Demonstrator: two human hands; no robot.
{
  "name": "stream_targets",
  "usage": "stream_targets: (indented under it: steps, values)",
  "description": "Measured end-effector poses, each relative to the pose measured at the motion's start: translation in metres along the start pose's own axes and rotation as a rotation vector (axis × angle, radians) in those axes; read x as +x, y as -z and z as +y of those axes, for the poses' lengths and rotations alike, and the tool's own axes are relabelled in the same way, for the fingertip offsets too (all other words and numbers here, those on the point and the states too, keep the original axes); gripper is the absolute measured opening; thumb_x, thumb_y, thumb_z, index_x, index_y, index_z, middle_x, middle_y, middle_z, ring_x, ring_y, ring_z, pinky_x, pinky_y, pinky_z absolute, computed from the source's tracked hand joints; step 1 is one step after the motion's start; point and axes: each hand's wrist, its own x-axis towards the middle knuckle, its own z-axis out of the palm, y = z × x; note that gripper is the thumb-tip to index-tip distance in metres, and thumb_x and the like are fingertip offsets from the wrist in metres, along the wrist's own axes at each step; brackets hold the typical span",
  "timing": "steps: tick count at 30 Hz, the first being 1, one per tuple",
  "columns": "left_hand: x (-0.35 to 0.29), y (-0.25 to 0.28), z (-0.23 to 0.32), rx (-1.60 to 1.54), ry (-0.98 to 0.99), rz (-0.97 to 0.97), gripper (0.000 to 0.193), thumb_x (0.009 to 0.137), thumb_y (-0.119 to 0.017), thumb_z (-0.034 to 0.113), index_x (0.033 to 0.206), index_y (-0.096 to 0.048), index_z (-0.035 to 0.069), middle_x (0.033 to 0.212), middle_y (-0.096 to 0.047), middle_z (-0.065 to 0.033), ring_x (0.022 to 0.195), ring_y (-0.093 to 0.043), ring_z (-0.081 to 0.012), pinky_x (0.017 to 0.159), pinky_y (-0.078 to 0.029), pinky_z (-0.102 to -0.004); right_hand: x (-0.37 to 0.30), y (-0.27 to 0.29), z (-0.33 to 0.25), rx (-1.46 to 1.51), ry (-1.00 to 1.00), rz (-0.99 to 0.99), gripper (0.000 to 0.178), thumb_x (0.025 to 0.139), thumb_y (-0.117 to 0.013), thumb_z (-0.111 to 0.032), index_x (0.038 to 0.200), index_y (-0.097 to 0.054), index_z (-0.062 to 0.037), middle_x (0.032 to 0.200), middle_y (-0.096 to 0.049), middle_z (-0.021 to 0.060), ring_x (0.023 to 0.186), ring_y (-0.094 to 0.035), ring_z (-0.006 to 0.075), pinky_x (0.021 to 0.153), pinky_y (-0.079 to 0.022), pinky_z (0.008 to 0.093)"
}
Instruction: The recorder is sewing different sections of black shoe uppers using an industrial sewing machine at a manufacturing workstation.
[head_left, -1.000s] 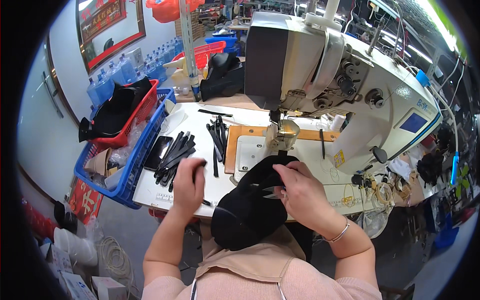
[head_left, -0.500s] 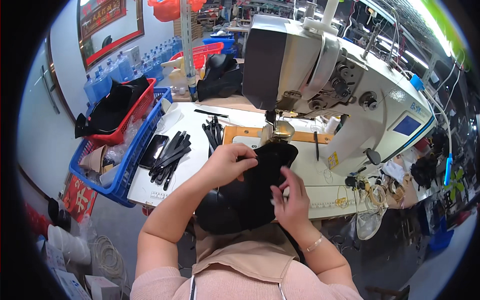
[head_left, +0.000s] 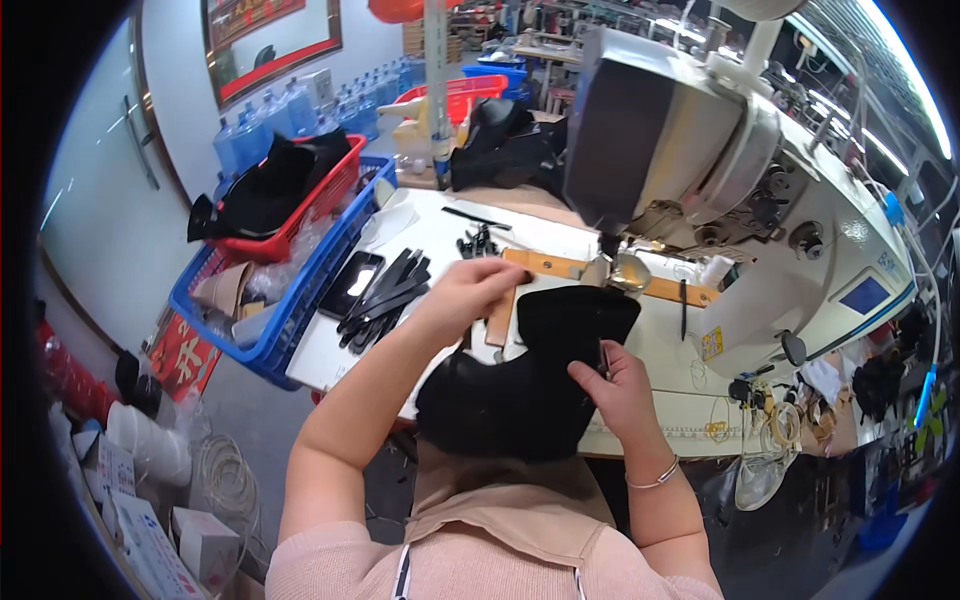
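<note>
A black, curved piece [head_left: 500, 400] of fabric or leather, perhaps a shoe upper, lies from the table's front edge up to the needle area of a white sewing machine [head_left: 720, 140]. Beside its upper left corner, my left hand [head_left: 470, 295] is closed in a pinch. A small dark bit shows at those fingertips, too little to name. My right hand [head_left: 617, 388] grips the right edge of the black piece, thumb on top and fingers partly hidden. To the left of my left hand is a pile of black strips [head_left: 385, 300].
A black phone [head_left: 352, 283] lies beside the strips. Left of the table stands a blue crate [head_left: 280, 345], with a red basket [head_left: 340, 175] of black pieces on it. A dark pen-like stick [head_left: 684, 305] lies right of the needle. Coils and cords [head_left: 765, 430] hang at the right edge.
My view has turned, shifting the scene to the right. My left hand has moved off the black piece to its left side. The right hand, loose before, now grips its edge.
</note>
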Motion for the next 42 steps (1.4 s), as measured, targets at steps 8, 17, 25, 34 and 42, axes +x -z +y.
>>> stream_targets:
  steps: [8,17,25,34,42]
  values:
    - [-0.071,-0.02,0.042,0.687,-0.57,-0.11,0.029,0.076,-0.063,-0.008,0.103,-0.065,0.0,0.089,-0.058,-0.0112,0.08,-0.062,-0.0185,0.068,-0.05,-0.0266,0.008,-0.01,-0.031,0.292,-0.207,-0.25,0.013,0.08,-0.073,-0.013,0.087,-0.064,-0.007,0.064,-0.055,-0.0074,0.05,-0.041,0.0004,0.045,-0.03,0.0178]
    - [-0.045,-0.02,0.003,0.366,0.025,-0.049,0.015,0.082,-0.067,0.0,0.097,-0.064,-0.003,0.077,-0.065,-0.0028,0.067,-0.061,-0.0069,0.061,-0.05,-0.02,0.01,-0.027,-0.004,0.336,-0.122,-0.121,0.017,0.084,-0.069,-0.01,0.098,-0.064,-0.004,0.08,-0.061,-0.004,0.071,-0.053,0.0035,0.067,-0.044,0.0206]
    - [-0.035,-0.026,0.015,0.599,-0.088,-0.041,0.015,0.08,-0.069,0.007,0.092,-0.067,-0.002,0.082,-0.069,-0.0121,0.074,-0.067,-0.0146,0.068,-0.053,-0.0254,0.014,-0.029,-0.003,0.361,-0.059,-0.146,0.02,0.085,-0.066,-0.009,0.103,-0.061,-0.0032,0.082,-0.059,-0.0045,0.075,-0.05,0.0042,0.07,-0.042,0.0206]
    - [-0.04,-0.032,0.004,0.677,-0.254,0.005,0.013,0.077,-0.072,0.004,0.087,-0.066,-0.002,0.074,-0.068,-0.0072,0.068,-0.064,-0.0083,0.06,-0.051,-0.0216,0.011,-0.029,0.008,0.3,0.028,-0.138,0.019,0.085,-0.068,-0.011,0.1,-0.056,-0.0069,0.074,-0.05,-0.0059,0.055,-0.042,0.0014,0.047,-0.033,0.0175]
    - [-0.041,-0.032,-0.006,0.632,-0.297,0.029,0.012,0.077,-0.072,0.003,0.086,-0.066,-0.002,0.075,-0.068,-0.0074,0.069,-0.065,-0.0098,0.062,-0.051,-0.0223,0.004,-0.026,0.01,0.319,-0.092,-0.134,0.022,0.084,-0.07,-0.017,0.099,-0.059,-0.004,0.078,-0.053,-0.0065,0.071,-0.045,0.0037,0.066,-0.04,0.02]
